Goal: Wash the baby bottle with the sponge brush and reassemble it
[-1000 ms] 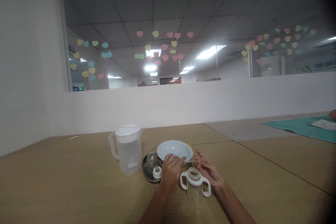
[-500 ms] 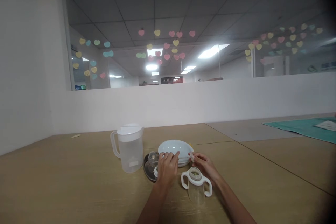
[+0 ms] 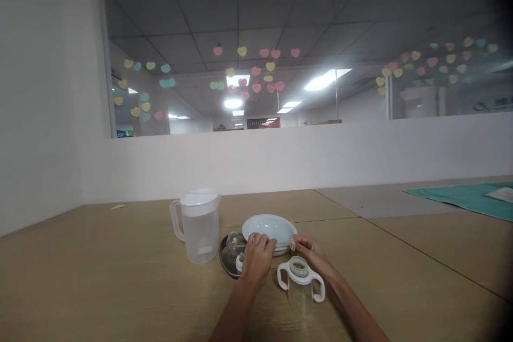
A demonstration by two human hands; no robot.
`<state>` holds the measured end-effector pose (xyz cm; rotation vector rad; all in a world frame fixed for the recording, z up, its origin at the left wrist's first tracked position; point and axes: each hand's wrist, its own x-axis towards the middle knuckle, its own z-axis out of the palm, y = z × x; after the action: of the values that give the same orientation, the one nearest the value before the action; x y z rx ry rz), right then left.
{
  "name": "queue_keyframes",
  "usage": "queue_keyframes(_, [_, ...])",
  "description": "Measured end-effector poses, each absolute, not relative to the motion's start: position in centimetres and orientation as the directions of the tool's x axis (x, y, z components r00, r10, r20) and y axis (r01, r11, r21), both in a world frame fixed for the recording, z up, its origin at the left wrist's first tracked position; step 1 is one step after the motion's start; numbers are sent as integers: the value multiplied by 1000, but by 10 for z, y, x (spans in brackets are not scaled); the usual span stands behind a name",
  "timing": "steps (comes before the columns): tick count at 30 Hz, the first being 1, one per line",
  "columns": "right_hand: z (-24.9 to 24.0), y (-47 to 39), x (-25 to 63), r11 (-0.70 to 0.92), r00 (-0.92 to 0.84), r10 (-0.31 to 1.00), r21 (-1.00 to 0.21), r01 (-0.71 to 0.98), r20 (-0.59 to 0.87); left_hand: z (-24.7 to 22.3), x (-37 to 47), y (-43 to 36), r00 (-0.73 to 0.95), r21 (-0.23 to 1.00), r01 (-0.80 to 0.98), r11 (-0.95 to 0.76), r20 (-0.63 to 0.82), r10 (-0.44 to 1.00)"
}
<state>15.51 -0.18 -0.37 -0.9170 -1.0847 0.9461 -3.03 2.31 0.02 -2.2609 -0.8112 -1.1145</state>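
A thin, pale straw-like stick (image 3: pixel 282 244) runs level between my two hands, over the near side of a pale blue bowl (image 3: pixel 250 223). My left hand (image 3: pixel 258 257) has its fingers closed on the stick. At its right end, my right hand (image 3: pixel 310 252) pinches a small clear piece (image 3: pixel 292 243), too small to name surely. Below stands a clear baby bottle (image 3: pixel 300 294) with two white handles and an uncapped neck. Left of my left hand, a dark round tray (image 3: pixel 226 266) bears a clear domed cap (image 3: pixel 233 241) and a white ring-shaped part (image 3: pixel 239 262), partly hidden by the hand.
A translucent pitcher (image 3: pixel 201 232) stands left of the tray, its handle turned left. A teal cloth (image 3: pixel 460 197) lies at the far right of the wooden table (image 3: pixel 120 278). Behind rises a white wall (image 3: pixel 256 157) with a window (image 3: pixel 180 10) bearing heart stickers.
The view has shifted slightly. My hands stay close to the same place, with the stick and the clear piece at its end tilted a little differently.
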Motion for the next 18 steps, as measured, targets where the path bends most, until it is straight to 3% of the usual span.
queue_keyframes(2, [-4, 0, 157, 336, 211, 934, -911, -241, 288, 1, -31, 25, 495, -191, 704, -683, 823, 280])
queue_keyframes(5, [-3, 3, 164, 435, 398, 872, -823, -366, 284, 3, -34, 28, 498, -224, 730, -645, 822, 277])
queue_keyframes(9, [-1, 4, 171, 499, 514, 815, -777, -383, 270, 2, -34, 30, 503, -234, 725, -647, 822, 266])
queue_keyframes(13, [3, -2, 168, 480, 434, 850, -779, -403, 299, 0, -34, 29, 480, -193, 729, -656, 829, 289])
queue_keyframes(18, [4, -5, 154, 342, 235, 937, -816, -465, 259, -2, -31, 26, 476, -190, 720, -667, 835, 275])
